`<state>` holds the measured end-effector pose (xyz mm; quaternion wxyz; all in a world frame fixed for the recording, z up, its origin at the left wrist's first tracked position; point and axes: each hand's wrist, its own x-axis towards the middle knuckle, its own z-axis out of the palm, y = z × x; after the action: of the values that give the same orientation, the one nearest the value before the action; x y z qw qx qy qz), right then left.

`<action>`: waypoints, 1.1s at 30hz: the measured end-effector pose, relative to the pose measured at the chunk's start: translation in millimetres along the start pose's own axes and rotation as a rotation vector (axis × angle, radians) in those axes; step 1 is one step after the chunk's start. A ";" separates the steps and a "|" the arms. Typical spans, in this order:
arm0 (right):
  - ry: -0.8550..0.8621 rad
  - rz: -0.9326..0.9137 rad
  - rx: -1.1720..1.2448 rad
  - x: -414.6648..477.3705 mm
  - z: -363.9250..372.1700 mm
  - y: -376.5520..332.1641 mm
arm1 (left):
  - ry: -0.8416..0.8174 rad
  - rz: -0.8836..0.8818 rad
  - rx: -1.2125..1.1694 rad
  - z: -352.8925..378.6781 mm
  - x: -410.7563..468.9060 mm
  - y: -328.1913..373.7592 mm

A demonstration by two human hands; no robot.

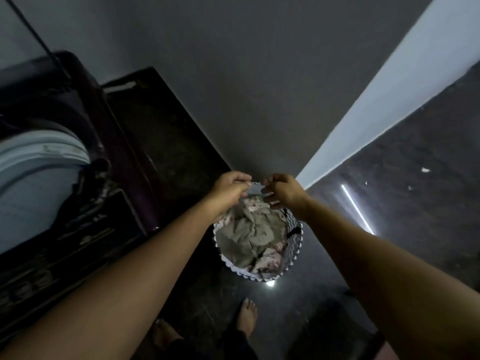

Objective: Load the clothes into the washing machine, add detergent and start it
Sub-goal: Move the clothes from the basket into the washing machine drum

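I've got both hands' fingers [242, 183] pinched on the laundry basket [296, 245] rim, clothes [249, 229] just below them, so lift evenly.

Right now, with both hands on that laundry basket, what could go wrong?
Both hands, left and right, pinch only the far rim of the basket; it may tip and spill the clothes. Bare feet stand close by on the dark floor, so tripping is possible.
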<state>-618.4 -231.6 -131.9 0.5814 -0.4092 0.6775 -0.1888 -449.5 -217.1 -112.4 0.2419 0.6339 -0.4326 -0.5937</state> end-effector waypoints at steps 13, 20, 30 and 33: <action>-0.055 0.182 -0.176 111.1 38.4 212.6 | -0.066 -0.302 0.540 74.9 131.3 -221.2; -0.206 0.186 -0.197 131.3 51.9 263.2 | 0.020 -0.338 0.786 89.6 158.2 -282.1; -0.172 -0.196 -0.481 87.1 34.2 237.1 | -0.144 -0.034 0.227 97.5 90.0 -187.5; -0.079 -0.230 -0.229 61.0 19.7 195.4 | -0.157 -0.013 0.090 81.1 59.3 -132.3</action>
<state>-664.6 -158.4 -318.5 0.5317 -0.5545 0.6200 -0.1594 -497.7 -182.7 -267.6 0.1747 0.5986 -0.4725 -0.6229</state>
